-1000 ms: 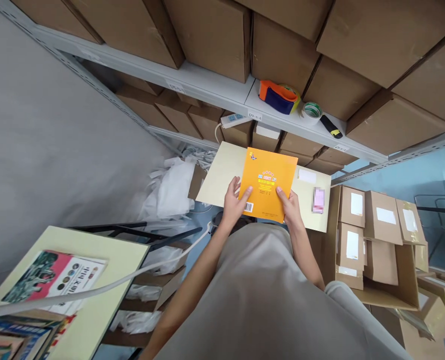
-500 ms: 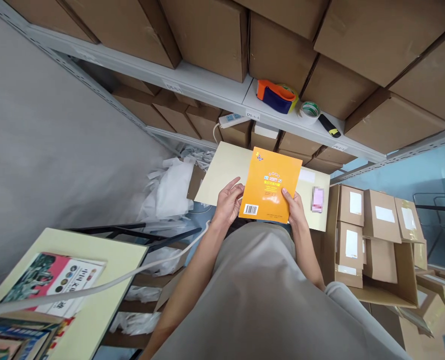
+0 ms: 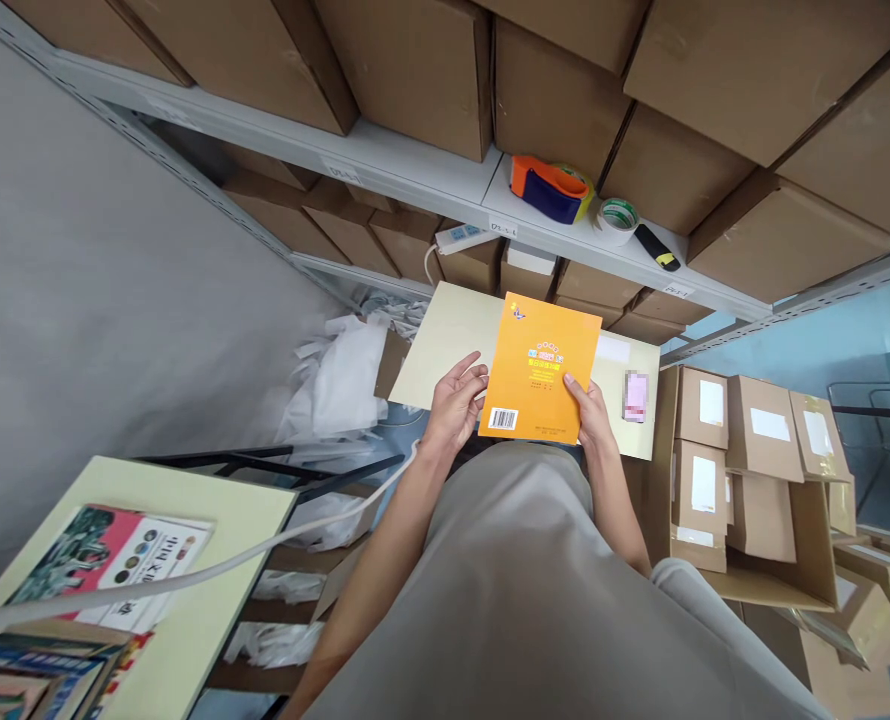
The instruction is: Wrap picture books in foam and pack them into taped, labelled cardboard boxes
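An orange book (image 3: 541,360) with a barcode at its lower left corner is held up over the pale tabletop (image 3: 460,320). My right hand (image 3: 593,415) grips its lower right edge, thumb on the cover and fingers behind. Beside the left edge is my left hand (image 3: 456,405), fingers apart and slightly curled; whether its fingertips touch the book I cannot tell. A phone-like pink item (image 3: 635,396), partly blurred out, lies on the tabletop to the right.
Ahead, a grey shelf (image 3: 415,165) carries cardboard boxes, an orange-and-blue tape dispenser (image 3: 550,190), a tape roll (image 3: 616,220) and a cutter (image 3: 656,247). Small cartons (image 3: 766,430) fill a large box at right. Books (image 3: 145,560) and a white cable (image 3: 325,520) are at left.
The orange book stays in my right hand, almost unmoved. Both hands keep nearly the same pose; the view shifts very slightly.
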Demonstrator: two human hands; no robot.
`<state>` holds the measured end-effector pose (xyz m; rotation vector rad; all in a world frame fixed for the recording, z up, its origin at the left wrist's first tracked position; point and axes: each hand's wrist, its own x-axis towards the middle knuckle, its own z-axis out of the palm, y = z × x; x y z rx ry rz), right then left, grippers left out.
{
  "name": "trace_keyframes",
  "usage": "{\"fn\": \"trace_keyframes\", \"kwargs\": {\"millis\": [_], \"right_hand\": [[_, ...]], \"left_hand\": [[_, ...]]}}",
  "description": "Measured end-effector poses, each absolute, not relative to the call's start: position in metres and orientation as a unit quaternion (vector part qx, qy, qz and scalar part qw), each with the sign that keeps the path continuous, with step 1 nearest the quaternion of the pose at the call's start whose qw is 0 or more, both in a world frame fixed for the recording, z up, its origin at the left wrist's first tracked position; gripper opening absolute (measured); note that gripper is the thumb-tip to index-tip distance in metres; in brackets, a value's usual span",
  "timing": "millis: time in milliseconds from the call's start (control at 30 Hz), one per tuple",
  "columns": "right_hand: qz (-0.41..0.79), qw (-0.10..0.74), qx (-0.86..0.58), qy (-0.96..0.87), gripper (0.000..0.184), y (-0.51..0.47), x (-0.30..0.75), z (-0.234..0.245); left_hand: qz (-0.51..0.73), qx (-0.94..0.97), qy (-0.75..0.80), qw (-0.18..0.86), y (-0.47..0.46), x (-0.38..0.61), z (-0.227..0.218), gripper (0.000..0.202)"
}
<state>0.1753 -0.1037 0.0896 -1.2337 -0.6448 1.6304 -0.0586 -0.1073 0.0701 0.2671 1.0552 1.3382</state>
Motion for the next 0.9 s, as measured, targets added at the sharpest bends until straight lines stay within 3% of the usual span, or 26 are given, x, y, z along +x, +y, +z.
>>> {"fn": "trace_keyframes", "kwargs": {"millis": [267,400,500,700,900], "right_hand": [[0.668,0.473,-0.507,-0.27,0.067,-0.102,0.177,0.088],[0.663,0.462,-0.51,-0.294,0.066,-0.103,0.177,0.088],[0.651,0.444,-0.516,-0.336,0.063,-0.1,0.175,0.085],[0.459,0.493,-0.606,-0.423,0.08,-0.091,0.157,0.072],[0.569,0.429,-0.535,-0.454,0.079,-0.113,0.114,0.081]], "left_hand": [[0.587,0.118,0.438,0.67,-0.111,-0.059,0.069,0.065],[0.55,0.138,0.414,0.713,-0.115,-0.056,0.072,0.05],[0.506,0.179,0.439,0.72,-0.118,-0.055,0.075,0.059],[0.542,0.256,0.528,0.601,-0.116,-0.051,0.076,0.065],[0.542,0.427,0.58,0.433,-0.128,-0.043,0.082,0.04]]}}
